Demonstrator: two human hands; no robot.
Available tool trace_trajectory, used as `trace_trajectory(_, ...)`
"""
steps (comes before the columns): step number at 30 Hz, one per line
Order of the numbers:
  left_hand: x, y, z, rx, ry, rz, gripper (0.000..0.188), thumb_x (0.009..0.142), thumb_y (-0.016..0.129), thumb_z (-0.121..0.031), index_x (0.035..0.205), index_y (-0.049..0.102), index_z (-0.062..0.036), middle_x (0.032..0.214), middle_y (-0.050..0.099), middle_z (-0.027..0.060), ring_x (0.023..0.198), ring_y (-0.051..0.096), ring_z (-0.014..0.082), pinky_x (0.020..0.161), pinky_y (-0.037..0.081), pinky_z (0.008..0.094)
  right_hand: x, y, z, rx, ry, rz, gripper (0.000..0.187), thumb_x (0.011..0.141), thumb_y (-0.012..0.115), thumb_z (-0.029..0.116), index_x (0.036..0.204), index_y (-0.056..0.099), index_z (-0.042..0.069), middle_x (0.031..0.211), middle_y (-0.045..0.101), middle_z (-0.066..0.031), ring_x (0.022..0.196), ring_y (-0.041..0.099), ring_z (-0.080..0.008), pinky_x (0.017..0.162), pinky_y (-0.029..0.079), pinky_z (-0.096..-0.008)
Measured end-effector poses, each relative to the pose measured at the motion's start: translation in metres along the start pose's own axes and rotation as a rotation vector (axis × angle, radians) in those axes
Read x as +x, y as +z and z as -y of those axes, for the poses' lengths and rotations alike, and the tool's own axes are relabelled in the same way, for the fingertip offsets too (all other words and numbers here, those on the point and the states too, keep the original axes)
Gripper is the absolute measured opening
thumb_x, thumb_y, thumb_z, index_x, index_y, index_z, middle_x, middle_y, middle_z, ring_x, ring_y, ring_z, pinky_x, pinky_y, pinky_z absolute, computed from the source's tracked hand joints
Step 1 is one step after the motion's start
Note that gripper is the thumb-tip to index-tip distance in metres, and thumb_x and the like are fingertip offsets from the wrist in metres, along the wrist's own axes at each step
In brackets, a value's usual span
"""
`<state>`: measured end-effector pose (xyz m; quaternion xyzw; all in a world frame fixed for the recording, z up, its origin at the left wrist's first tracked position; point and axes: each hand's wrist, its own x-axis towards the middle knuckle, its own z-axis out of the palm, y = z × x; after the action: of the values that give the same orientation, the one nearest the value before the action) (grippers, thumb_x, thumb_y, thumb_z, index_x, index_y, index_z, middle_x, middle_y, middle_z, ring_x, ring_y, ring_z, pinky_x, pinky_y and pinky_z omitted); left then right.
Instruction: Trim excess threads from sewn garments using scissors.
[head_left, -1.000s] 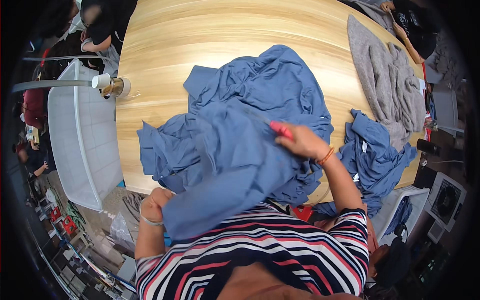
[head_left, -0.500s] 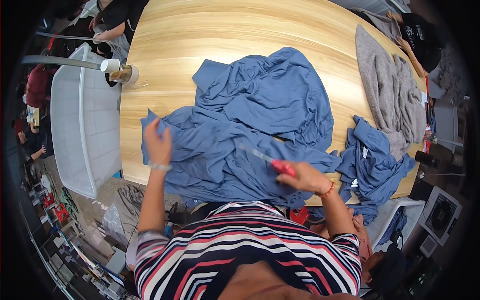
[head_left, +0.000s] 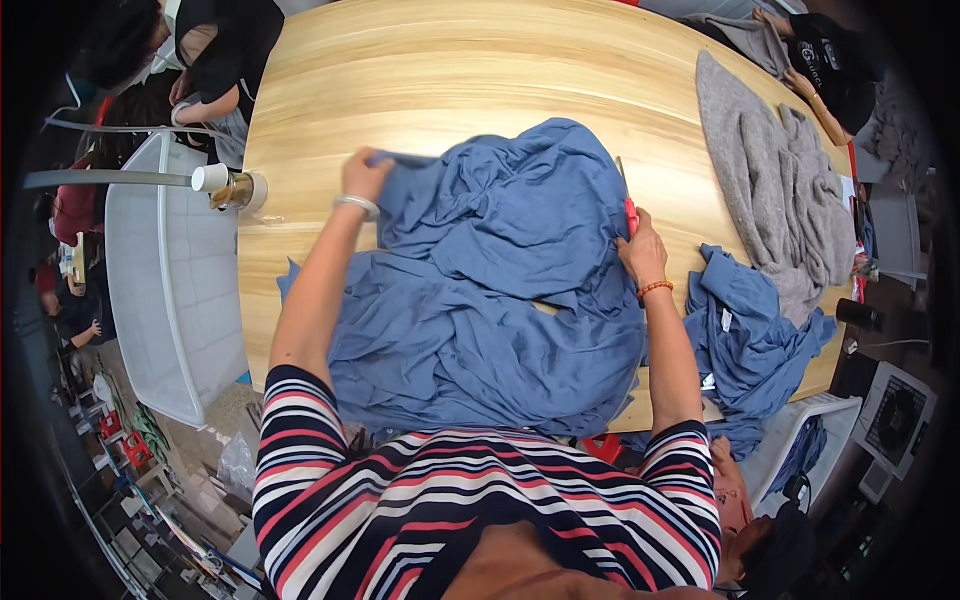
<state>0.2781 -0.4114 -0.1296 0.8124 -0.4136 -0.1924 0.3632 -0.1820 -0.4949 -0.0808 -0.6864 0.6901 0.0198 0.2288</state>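
Note:
A crumpled blue garment (head_left: 530, 205) lies spread across the table in front of me. My left hand (head_left: 367, 174) is closed on the cloth at its far left corner, lifting that bit slightly; the cloth there is blurred. In my right hand (head_left: 644, 250) is a pair of red-handled scissors (head_left: 631, 215), blades pointing away from me, against the garment's right side. Whether those fingers also pinch the cloth, I cannot tell. More blue fabric (head_left: 480, 345) lies in folds nearer to me, reaching the table's front edge.
Right of my arm sits another blue garment (head_left: 745, 325) with white labels. Beyond it lies a grey knit piece (head_left: 765, 180). A white bin (head_left: 150, 290) and a capped jar (head_left: 235, 188) are at left. A fan (head_left: 893, 420) stands lower right. Co-workers are at both far corners.
Both hands have moved away from me: the left to the garment's far corner, now closed on it, the right with the scissors to its right side. The upper cloth has shifted slightly left.

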Motion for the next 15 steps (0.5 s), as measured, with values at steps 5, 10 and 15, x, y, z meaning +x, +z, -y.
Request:
trace_trajectory(5, 0.031, -0.102, -0.058, -0.806, -0.087, -0.139, 0.016, 0.085, 0.065, -0.013, 0.098, 0.063, -0.0027, 0.087, 0.065, 0.0021, 0.079, 0.062, 0.0128, 0.072, 0.049, 0.0261, 0.006, -0.049, -0.006, 0.117, -0.076, -0.028, 0.050, 0.075, 0.071, 0.018, 0.120, 0.052, 0.007, 0.104, 0.062, -0.0221, 0.099, 0.060, -0.0381, 0.085, 0.048, -0.0405)
trace_trajectory(10, -0.013, -0.200, -0.078, -1.198, 0.060, -0.052, 0.019, 0.093, 0.054, -0.011, 0.109, 0.056, -0.0014, 0.105, 0.062, 0.0093, 0.099, 0.058, 0.0185, 0.092, 0.044, 0.0347, -0.023, -0.126, -0.046, 0.548, -0.378, -0.316, 0.059, 0.084, 0.053, -0.006, 0.140, 0.033, -0.001, 0.135, 0.048, -0.0153, 0.125, 0.047, -0.0214, 0.104, 0.035, -0.0304)
trace_trajectory(15, -0.101, -0.202, -0.030, -1.163, -0.037, 0.042, 0.026, 0.093, 0.051, -0.010, 0.118, 0.048, -0.0012, 0.115, 0.058, 0.0093, 0.107, 0.054, 0.0192, 0.098, 0.039, 0.0341, -0.074, -0.150, -0.085, 0.370, -0.274, -0.351, 0.051, 0.083, 0.055, -0.003, 0.133, 0.042, -0.003, 0.126, 0.056, -0.0149, 0.120, 0.051, -0.0214, 0.102, 0.036, -0.0305)
